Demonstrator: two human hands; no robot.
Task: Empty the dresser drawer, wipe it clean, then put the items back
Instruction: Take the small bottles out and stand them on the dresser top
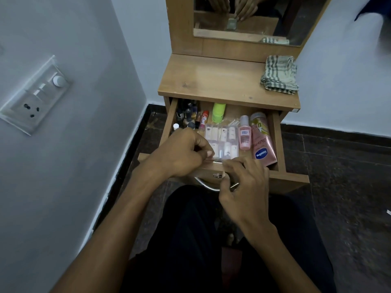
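While the drawer (277, 132) stands pulled out under the dresser top (213, 81) and is still full, the emptying step looks barely begun; the left hand (182, 153) curls over the drawer's near edge and seems to pinch the rim of the clear pouch of small bottles (222, 138), which lies in the middle of the drawer; the right hand (243, 187) hangs just outside the drawer's front, fingers bent beside the metal handle (208, 187), and I cannot tell whether it grips the handle or the pouch. To the right of the pouch, inside the drawer, lie a pink bottle (245, 134) and a pink Vaseline tube (263, 144); behind the pouch lies a green container (219, 112); at the drawer's far left corner huddle dark little bottles (187, 115). A checked cloth (279, 76) waits on the dresser top, above the drawer's right side. The next move, I judge, calls for lifting the pouch clear without snagging its neighbours, and setting it on the dresser top; wiping comes later.
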